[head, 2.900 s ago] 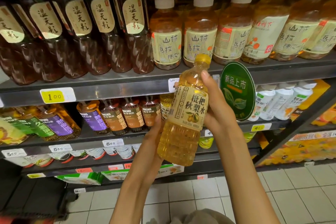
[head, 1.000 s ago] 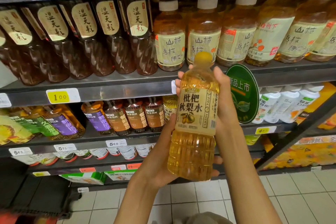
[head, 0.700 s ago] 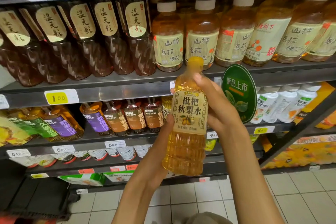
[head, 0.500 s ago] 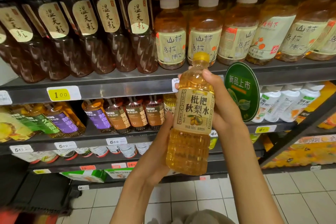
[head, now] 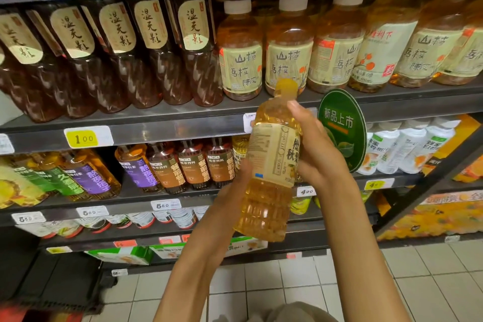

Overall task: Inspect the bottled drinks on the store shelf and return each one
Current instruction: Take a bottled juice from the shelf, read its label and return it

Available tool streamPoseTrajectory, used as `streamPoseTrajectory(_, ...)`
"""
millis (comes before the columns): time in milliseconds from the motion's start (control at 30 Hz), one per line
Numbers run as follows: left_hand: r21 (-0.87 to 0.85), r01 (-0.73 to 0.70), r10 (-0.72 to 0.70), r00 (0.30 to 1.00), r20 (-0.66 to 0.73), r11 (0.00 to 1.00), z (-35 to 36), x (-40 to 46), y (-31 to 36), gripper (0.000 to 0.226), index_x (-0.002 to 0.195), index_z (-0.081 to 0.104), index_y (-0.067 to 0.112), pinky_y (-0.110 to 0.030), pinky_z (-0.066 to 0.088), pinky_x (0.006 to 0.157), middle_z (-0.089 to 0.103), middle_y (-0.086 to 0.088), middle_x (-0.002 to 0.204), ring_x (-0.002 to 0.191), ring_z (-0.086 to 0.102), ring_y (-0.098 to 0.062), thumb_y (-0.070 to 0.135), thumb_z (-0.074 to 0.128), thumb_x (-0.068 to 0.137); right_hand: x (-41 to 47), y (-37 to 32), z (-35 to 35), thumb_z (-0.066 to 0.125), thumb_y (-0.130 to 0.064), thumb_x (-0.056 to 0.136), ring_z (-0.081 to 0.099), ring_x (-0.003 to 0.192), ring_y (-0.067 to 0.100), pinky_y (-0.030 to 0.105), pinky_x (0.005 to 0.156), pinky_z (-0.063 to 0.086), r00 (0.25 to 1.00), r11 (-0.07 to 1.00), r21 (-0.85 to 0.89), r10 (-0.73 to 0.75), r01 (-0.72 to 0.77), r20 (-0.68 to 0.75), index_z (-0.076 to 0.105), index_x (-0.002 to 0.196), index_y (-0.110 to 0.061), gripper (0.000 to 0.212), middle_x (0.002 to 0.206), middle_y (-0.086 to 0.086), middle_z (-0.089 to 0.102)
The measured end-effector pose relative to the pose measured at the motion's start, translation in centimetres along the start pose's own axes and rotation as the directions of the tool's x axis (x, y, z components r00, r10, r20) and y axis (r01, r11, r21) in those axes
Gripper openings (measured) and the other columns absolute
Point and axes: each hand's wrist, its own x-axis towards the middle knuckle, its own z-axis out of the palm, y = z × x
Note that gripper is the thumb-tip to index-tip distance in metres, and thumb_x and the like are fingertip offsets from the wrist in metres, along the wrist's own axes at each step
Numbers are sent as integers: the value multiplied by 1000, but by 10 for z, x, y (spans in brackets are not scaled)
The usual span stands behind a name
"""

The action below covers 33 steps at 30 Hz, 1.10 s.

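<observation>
Hands are wrapped around a clear plastic bottle of golden drink with a yellow cap [head: 271, 165], held tilted before the grey metal shelf's front edge [head: 170, 128]: left hand [head: 230, 198] gripping low, right hand [head: 316, 149] clasping the label.

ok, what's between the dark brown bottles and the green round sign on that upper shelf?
In the head view, cream-labelled amber bottles with pale caps stand in a row between the dark brown bottles and the green round sign; the held bottle overlaps that stretch in front.

Both hands [head: 317, 150] gripping yellow bottle [head: 269, 175], stocked shelf [head: 167, 127]
</observation>
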Motion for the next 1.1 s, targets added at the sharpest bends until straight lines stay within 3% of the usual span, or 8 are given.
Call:
streamPoseTrajectory(100,113,-1,0,1000,10,994,2,-5,4,53,88,66,60,-52,39,105,72,14,106,108,64,-12,92,37,56,2,6,-3,65,-45,79,63,99,31,48,93,51,999,987,158,31,-27,-25,69,107,-17,40,108,18,66)
streamPoseTrajectory(200,125,-56,54,998,22,991,-6,-7,2,61,101,66,51,-53,38,105,71,9,111,111,63,-16,88,46,57,4,6,-2,69,-46,72,63,89,27,38,79,53,996,906,422,4,-42,91,65,106,-10,50,102,16,66)
streamPoseTrajectory(333,87,-106,100,992,76,991,-10,-8,5,70,115,62,46,-56,31,110,62,12,126,127,50,-18,82,62,55,4,7,0,81,-43,62,63,95,22,34,79,54,981,791,611,-100,-24,169,63,104,-11,56,109,8,64)
streamPoseTrajectory(500,60,-97,93,993,73,993,-11,-4,-2,61,115,63,44,-53,32,109,63,10,126,126,52,-18,75,64,63,3,3,2,84,-40,58,64,94,23,35,78,54,974,834,551,-137,16,180,59,107,-12,61,108,9,64)
streamPoseTrajectory(667,-24,-26,28,998,64,999,0,4,-7,49,101,67,52,-33,55,86,70,8,112,107,66,-13,77,46,65,-6,-6,7,67,-35,82,66,83,16,31,76,54,995,994,40,-102,101,25,70,99,-20,23,90,3,70)
streamPoseTrajectory(767,-240,-1,11,999,39,971,-1,9,-15,60,108,69,38,-40,55,83,70,-9,114,105,67,-28,76,43,68,-10,-9,11,64,-39,88,67,76,11,24,67,54,998,996,-71,-60,62,32,69,95,-19,22,82,-1,70)
streamPoseTrajectory(933,-494,125,-9,973,231,860,-4,12,-19,71,120,65,18,-39,55,76,70,-18,103,87,69,-31,72,44,78,-6,-10,13,58,-51,87,70,96,20,31,80,56,999,999,-3,-46,46,8,76,97,-24,33,100,6,74)
streamPoseTrajectory(1100,-474,208,-44,941,335,855,-7,15,-24,80,120,64,9,-39,55,73,69,-21,98,82,68,-32,72,47,74,-3,-2,16,63,-45,79,71,93,24,37,78,58,1000,981,193,-12,8,20,69,99,-16,36,102,9,73)
